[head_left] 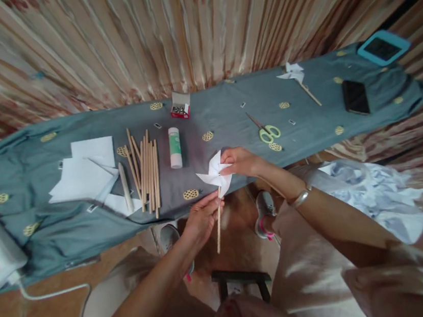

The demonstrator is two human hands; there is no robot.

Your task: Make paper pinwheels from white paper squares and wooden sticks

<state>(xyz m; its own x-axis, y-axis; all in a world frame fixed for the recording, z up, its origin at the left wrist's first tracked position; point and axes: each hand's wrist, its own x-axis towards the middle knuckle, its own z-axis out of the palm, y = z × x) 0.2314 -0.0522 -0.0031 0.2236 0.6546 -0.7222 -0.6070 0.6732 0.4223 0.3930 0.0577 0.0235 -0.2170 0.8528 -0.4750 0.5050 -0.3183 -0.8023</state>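
Note:
A white paper pinwheel (214,174) on a thin wooden stick (218,224) is held between my hands at the table's front edge. My left hand (202,217) is closed round the upper part of the stick, just below the paper blades. The fingers of my right hand (240,161) pinch a blade on the pinwheel's right side. A glue stick (174,147) with a green label stands or lies behind and left of the pinwheel; I cannot tell which. Green-handled scissors (265,130) lie behind my right hand.
Several wooden sticks (148,171) and white paper sheets (86,176) lie to the left. At the back is an open small box (180,106) of metal pieces. Another pinwheel (294,73), a dark phone (355,97) and a blue-framed device (383,48) rest at right. Crumpled paper (369,190) is piled below.

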